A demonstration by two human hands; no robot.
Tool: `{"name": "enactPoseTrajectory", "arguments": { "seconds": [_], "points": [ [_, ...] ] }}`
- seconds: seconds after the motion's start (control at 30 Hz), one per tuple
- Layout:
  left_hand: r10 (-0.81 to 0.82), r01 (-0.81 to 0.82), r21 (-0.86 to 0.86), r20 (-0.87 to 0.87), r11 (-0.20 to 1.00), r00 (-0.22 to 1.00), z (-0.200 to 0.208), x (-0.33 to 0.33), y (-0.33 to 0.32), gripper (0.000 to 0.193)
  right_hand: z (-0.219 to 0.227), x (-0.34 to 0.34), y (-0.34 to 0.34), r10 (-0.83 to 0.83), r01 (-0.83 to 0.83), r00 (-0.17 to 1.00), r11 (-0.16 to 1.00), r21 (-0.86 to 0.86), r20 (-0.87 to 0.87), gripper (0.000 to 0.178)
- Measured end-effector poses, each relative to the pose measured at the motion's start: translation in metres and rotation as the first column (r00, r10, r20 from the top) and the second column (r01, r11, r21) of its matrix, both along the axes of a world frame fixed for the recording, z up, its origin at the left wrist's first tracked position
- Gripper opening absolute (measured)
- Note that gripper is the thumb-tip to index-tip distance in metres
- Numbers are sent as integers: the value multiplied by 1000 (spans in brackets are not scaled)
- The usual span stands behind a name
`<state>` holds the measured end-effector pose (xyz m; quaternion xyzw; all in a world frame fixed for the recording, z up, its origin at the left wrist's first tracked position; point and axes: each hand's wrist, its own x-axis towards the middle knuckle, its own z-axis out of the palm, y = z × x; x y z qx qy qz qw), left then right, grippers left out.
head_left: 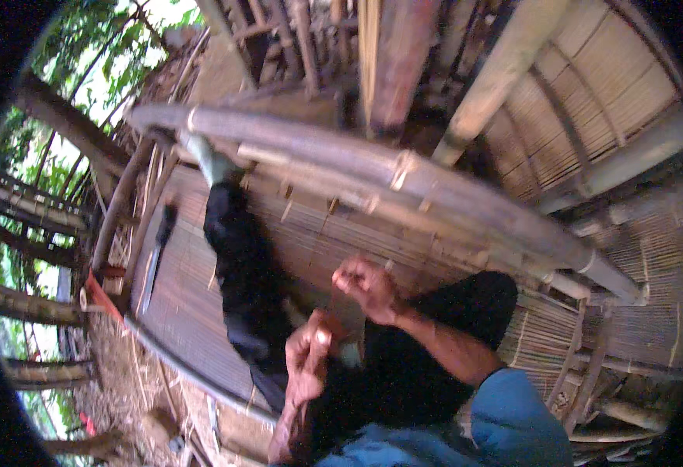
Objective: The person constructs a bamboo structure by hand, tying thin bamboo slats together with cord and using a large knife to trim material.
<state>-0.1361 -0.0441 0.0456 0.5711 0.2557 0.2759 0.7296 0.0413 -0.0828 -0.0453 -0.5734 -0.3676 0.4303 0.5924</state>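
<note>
My left hand [308, 356] is closed in a pinch above my lap, the thumbnail facing up. Slightly farther off and to the right, my right hand [370, 291] is also closed, its fingers curled together. A faint thin reddish line seems to run between the two hands, too fine and blurred to name. Whatever the fingers hold is hidden. Under and around the hands are my dark trouser legs [248, 272], one stretched forward and one bent to the right.
I sit on a bamboo-slat platform [190, 311]. A long knife [154, 268] with a dark handle lies at its left side. A thick bamboo pole [341, 152] crosses ahead. Upright posts [505, 78] and a slatted panel [583, 101] stand beyond; a reddish piece [105, 296] sits at the left edge.
</note>
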Motion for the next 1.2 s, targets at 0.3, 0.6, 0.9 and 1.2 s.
{"name": "enactPoseTrajectory", "arguments": {
  "seconds": [0.3,0.6,0.9,1.2],
  "points": [
    [83,36,417,-264,908,961,30,-10,-24,38,-2,-6,2,53,-103,967,975,196,249,14],
    [296,-215,265,-315,940,902,56,-80,-3,22,36,-8,14,17,-139,887,963,231,461,13],
    [617,-451,502,-230,738,752,43,-225,125,40,114,74,-31,-499,243,568,862,445,655,8],
    [709,-525,590,-118,613,695,5,-341,166,20,145,183,-122,-468,658,45,679,327,883,28]
  ]
}}
